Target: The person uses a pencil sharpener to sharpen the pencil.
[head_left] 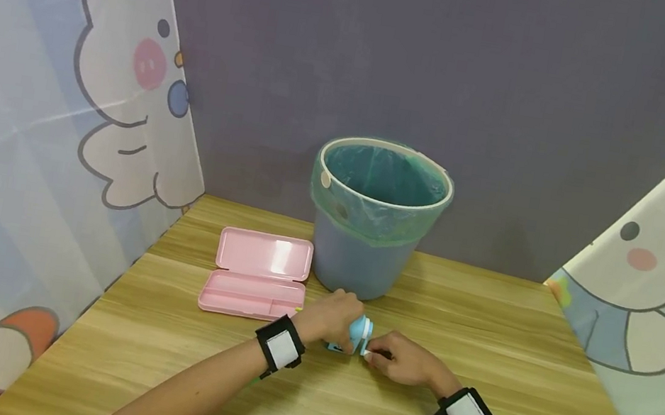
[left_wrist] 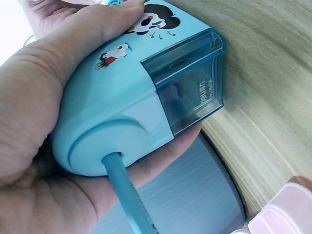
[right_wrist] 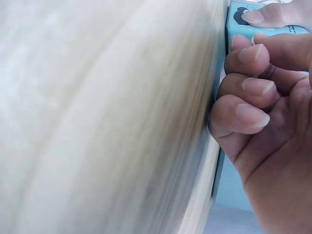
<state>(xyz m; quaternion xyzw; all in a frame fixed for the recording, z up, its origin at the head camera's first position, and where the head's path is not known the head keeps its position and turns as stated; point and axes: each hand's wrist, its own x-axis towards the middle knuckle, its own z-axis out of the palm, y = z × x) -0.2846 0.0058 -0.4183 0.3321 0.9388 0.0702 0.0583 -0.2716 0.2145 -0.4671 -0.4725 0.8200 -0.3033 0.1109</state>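
A light blue crank pencil sharpener (head_left: pixel 358 329) with cartoon prints stands on the table in front of the bin. My left hand (head_left: pixel 329 318) grips its body from above, thumb on one side and fingers round the other. In the left wrist view a blue-green pencil (left_wrist: pixel 127 195) sticks out of the sharpener's hole, and a see-through shavings drawer (left_wrist: pixel 190 87) shows below. On the sharpener's right side, my right hand (head_left: pixel 403 358) pinches the crank handle (head_left: pixel 365 348) between thumb and index finger. Its other fingers are curled. The pinched end is mostly hidden in the right wrist view.
Left of the hands lies an open pink pencil case (head_left: pixel 259 286), lid folded back. A grey-blue bin (head_left: pixel 357 261) with a green liner bag (head_left: pixel 369 220) stands close behind the sharpener. The wooden table (head_left: pixel 507 377) meets a dark wall (head_left: pixel 513 120) and patterned cloths (head_left: pixel 14 138).
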